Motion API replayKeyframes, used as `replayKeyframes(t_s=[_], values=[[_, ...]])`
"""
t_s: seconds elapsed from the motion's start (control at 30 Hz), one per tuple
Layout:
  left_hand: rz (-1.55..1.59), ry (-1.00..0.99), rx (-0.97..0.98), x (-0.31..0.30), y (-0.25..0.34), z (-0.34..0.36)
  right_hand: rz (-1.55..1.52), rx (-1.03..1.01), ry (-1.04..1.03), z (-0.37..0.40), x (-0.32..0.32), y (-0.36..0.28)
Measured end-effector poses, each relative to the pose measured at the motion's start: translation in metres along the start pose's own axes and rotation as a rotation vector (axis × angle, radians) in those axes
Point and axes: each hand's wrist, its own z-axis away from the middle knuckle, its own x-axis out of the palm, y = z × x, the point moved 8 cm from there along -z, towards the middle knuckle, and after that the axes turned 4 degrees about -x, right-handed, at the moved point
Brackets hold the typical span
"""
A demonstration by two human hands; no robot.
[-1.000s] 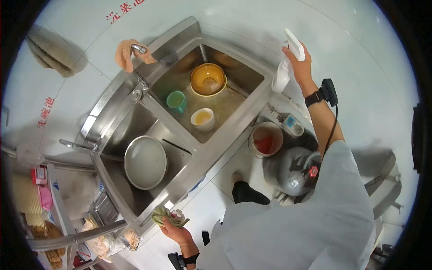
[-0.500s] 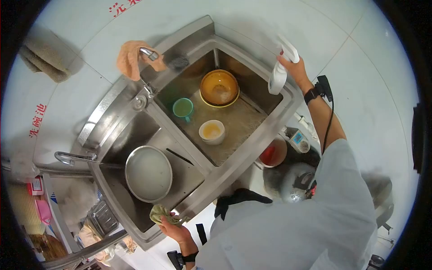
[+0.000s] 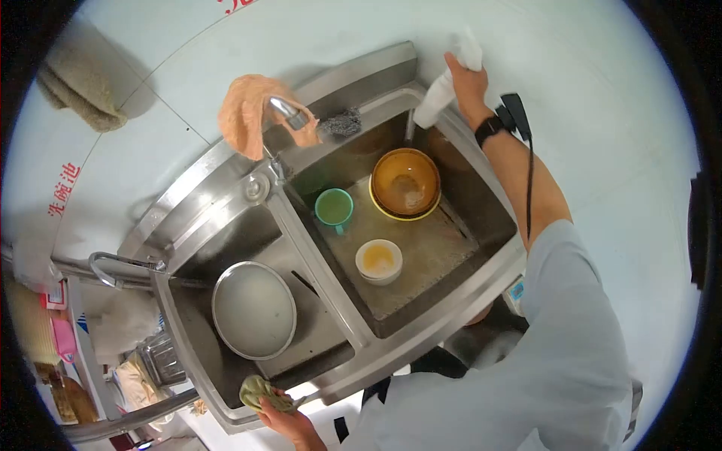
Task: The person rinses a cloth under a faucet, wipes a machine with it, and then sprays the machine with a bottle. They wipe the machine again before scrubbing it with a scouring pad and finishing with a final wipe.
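Observation:
My right hand [image 3: 470, 89] grips a white bottle [image 3: 435, 101] above the far right corner of the right sink basin; its top end is blurred. In my left hand [image 3: 289, 422] is a crumpled green cloth [image 3: 258, 391], over the near rim of the left basin. Within the right basin stand stacked amber bowls [image 3: 406, 180], a green cup [image 3: 333, 207] with a handle, and a white bowl [image 3: 379, 260] with yellowish liquid. A round metal basin [image 3: 254, 312] of cloudy water sits in the left basin beside a dark stick [image 3: 304, 283].
An orange cloth [image 3: 244, 113] drapes over the faucet [image 3: 288, 113], with a steel scourer [image 3: 342, 122] beside it. A second faucet [image 3: 109, 263] reaches in at left. A brown towel [image 3: 83, 90] hangs on the tiled wall. Shelves with a pink container [image 3: 64, 340] stand at lower left.
My right hand has carried the white bottle leftward and further back, toward the far corner of the right basin. My left hand still holds the cloth near the rim. The view has shifted.

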Motion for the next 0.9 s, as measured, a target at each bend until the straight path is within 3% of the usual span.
replayKeyframes(t_s=[0.13,0.2,0.23,0.3,0.33,0.4,0.5,0.63,0.7,0.77,0.8,0.83,0.87,0.9], values=[[-0.071,0.1,-0.022,-0.019,-0.016,0.004,0.1,-0.097,0.042,-0.029,0.06,0.043],[-0.234,0.007,0.082,-0.007,-0.004,0.011,0.051,-0.207,0.061,-0.035,0.082,0.055],[-0.219,0.055,0.041,-0.011,-0.004,0.015,0.048,-0.199,0.043,-0.041,0.091,0.063],[-0.178,0.087,0.058,-0.006,-0.003,0.02,0.297,-0.238,0.012,-0.051,0.106,0.069],[-0.127,0.097,0.08,-0.006,-0.002,0.021,0.294,-0.232,0.007,-0.046,0.106,0.063],[-0.189,0.02,0.077,-0.021,-0.012,0.01,0.59,-0.143,-0.17,-0.039,0.117,0.06],[-0.054,0.135,0.004,-0.012,-0.02,0.016,0.515,-0.241,-0.25,-0.043,0.115,0.077],[-0.059,0.223,0.001,-0.01,-0.026,0.016,0.517,-0.271,-0.266,-0.03,0.106,0.076],[-0.055,0.194,-0.003,-0.015,-0.028,0.015,0.657,-0.288,-0.129,-0.008,0.097,0.082],[-0.068,0.193,-0.003,-0.017,-0.025,0.016,0.584,-0.037,-0.116,0.026,0.089,0.118],[-0.077,0.189,-0.004,-0.015,-0.027,0.017,0.502,-0.044,-0.251,0.051,0.101,0.109],[-0.078,0.19,-0.005,-0.014,-0.028,0.018,0.488,-0.313,-0.281,0.084,0.12,0.11],[-0.064,0.175,-0.004,-0.012,-0.028,0.018,0.381,-0.469,-0.554,0.109,0.145,0.076],[-0.055,0.158,0.0,-0.011,-0.025,0.018,0.398,-0.609,-0.701,0.134,0.168,0.056]])
